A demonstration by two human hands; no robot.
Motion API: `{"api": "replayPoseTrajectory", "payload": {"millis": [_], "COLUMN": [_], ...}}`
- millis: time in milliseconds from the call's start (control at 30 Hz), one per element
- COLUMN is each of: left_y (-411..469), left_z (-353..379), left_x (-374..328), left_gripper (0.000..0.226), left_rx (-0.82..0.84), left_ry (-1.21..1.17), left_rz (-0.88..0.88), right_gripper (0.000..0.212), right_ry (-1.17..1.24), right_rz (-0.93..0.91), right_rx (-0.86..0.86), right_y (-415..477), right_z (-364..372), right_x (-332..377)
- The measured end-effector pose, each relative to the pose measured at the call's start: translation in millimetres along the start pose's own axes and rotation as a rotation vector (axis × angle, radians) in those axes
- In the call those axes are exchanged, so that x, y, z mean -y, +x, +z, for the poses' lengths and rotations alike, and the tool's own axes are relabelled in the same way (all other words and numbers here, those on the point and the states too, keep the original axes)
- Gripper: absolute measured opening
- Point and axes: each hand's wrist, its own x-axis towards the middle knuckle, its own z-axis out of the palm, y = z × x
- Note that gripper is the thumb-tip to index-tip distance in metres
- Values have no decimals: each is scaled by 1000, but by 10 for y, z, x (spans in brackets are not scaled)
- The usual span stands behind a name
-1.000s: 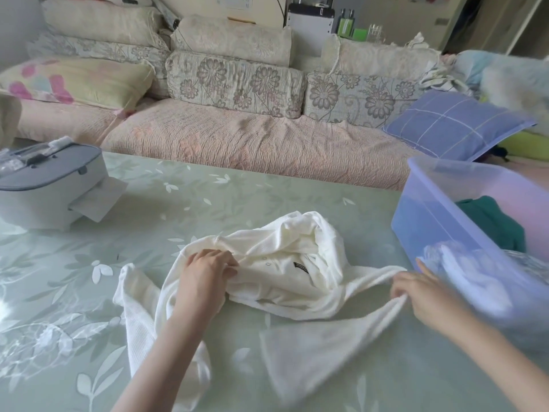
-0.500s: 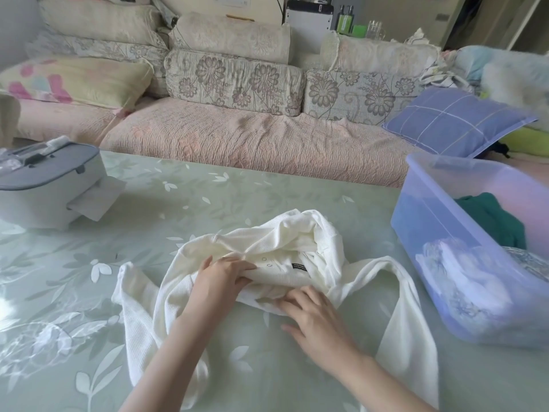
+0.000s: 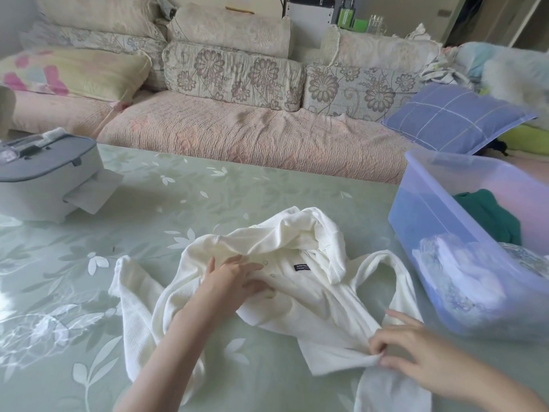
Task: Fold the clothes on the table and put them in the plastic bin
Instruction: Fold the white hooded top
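Observation:
A crumpled white knit garment (image 3: 300,281) with a small dark label lies in the middle of the green floral table (image 3: 208,197). My left hand (image 3: 228,281) rests flat on its middle, fingers straight, pressing the cloth down. My right hand (image 3: 416,355) pinches the garment's lower right edge between thumb and fingers, near the table's front. A translucent blue plastic bin (image 3: 439,233) stands at the right of the table and holds a dark green garment (image 3: 490,215) and a folded white one (image 3: 457,272).
A grey and white box (image 3: 44,179) with a paper sheet hanging out stands at the table's left. Behind the table runs a pink-covered sofa (image 3: 252,135) with floral cushions and a blue checked pillow (image 3: 454,117).
My right hand has moved from beside my left hand down and right, and now pinches the garment's lower edge. My left hand's fingers have spread flatter on the cloth.

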Motion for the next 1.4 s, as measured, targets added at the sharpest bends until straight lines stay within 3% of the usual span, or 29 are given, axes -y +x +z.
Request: {"api": "replayPoseTrajectory", "payload": {"millis": [33, 100, 167, 267, 433, 567, 700, 800, 867, 967, 1067, 1167, 1233, 1333, 1400], "left_y": [-9, -4, 11, 13, -115, -279, -337, -327, -284, -231, -214, -338, -473, -723, -826], "left_z": [8, 26, 34, 34, 17, 43, 67, 54, 49, -11, -7, -63, -113, -123, -51], "left_x": [-26, -39, -29, -13, 9, 69, 193, 254, 299, 300, 275, 196, 134, 94, 144], "left_gripper": [50, 49, 43, 37, 42, 43, 40, 30, 22, 25, 41, 25, 16, 15, 30], "left_rx": [27, 22, -23, -68, -125, -113, -97, -83, -97, 36, -38, -180, -220, -124, -40], "left_ry": [-5, -1, 13, 36, -28, -33, -57, 7, 91, 59, -35, -72, -89, -91, -20], "left_rz": [2, 22, 42, 94, 315, 356, 284, 284, 292, 104, 77, 181, 252, 222, 219], "right_gripper": [14, 53, 72, 56, 29, 38, 26, 28, 10, 30, 2, 18, 18, 8, 27], "right_ry": [-25, -37, 47, -111, -137, -122, 150, 522, 819, 1036, 833, 333, 250, 291, 139], "right_rz": [-8, -65, -14, -37, 1, -54, -38, 34, 40, 42, 183, 338, 266, 119, 23], "right_rx": [-16, -100, -99, -247, -362, -401, -340, -211, -241, -274, -239, -191, -281, -348, -307], "right_y": [-6, 97, 255, 536, 666, 635, 594, 455, 308, 45, -72, -39, 44, 200, 308], "right_z": [-13, 20, 194, 634, 756, 739, 609, 376, 142, -207, -284, -91, 4, 122, 307], "right_x": [40, 209, 456, 692, 739, 623, 543, 563, 544, 367, 94, -38, 112, 596, 860]}}
